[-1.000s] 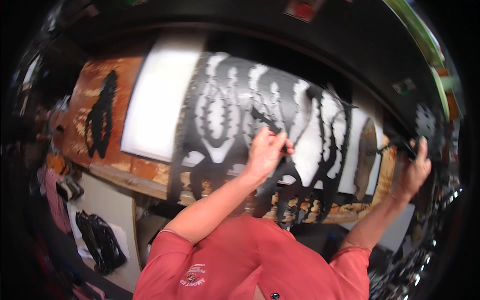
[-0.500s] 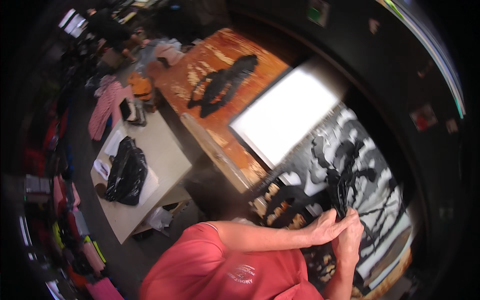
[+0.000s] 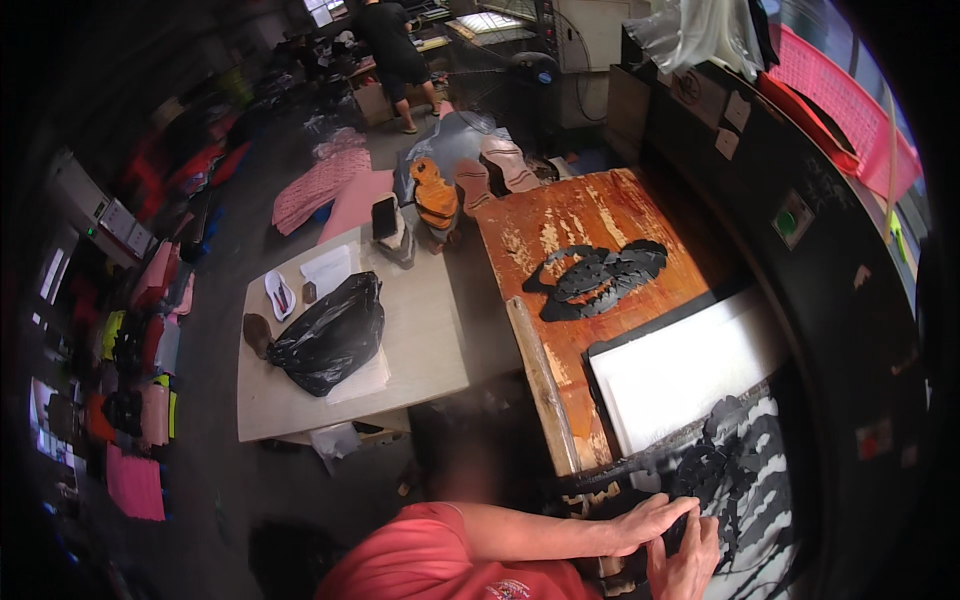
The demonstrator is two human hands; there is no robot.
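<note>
Both my hands are close together at the lower right, beside black cut-out scraps [image 3: 725, 465] on a surface with pale and dark patches. My left hand [image 3: 648, 520] lies fairly flat, fingers stretched toward the right at the edge of the scraps. Just below it, my right hand [image 3: 688, 565] has its thumb and forefinger apart and its fingers pointing up. Neither hand plainly holds anything; the undersides of the fingers are hidden. A white board [image 3: 690, 365] lies just beyond the scraps.
A worn orange board [image 3: 600, 215] carries more black scraps [image 3: 600, 280]. On the left, a pale table [image 3: 430, 350] holds a black plastic bag [image 3: 335, 335] and a phone [image 3: 384, 216]. A dark machine body [image 3: 830, 290] curves along the right. Another person [image 3: 388, 50] stands far off.
The view has swung, showing more of the room. The bunched black strips between my hands have left my grip; black scraps now lie spread beyond my fingers, which have straightened.
</note>
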